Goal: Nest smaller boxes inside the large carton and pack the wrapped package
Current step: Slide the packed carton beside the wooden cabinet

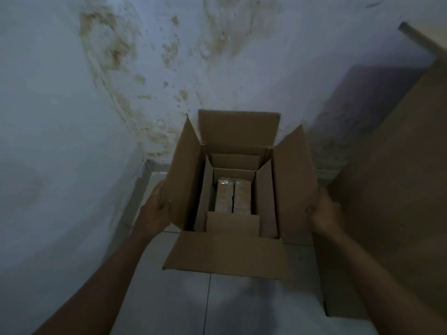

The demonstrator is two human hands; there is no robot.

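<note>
Gripping the large carton [294,189] from both sides, the left hand [154,209] is curled around the outer edge of the left flap, its grip closed on the cardboard, while the right hand [324,211] is pressed against the right flap's outer face, fingers hidden behind it. Between the two grips, a smaller box [232,223] is nested with its own flaps raised, and the wrapped package [232,198] is seen at the bottom, glossy and creased down the middle. All four carton flaps are spread outward, leaving the mouth clear. Beyond the grips, a stained wall [121,68] stands close; a flat cardboard sheet [399,189] leans right of the right grip. Pale floor tiles [169,298] lie beneath.
</note>
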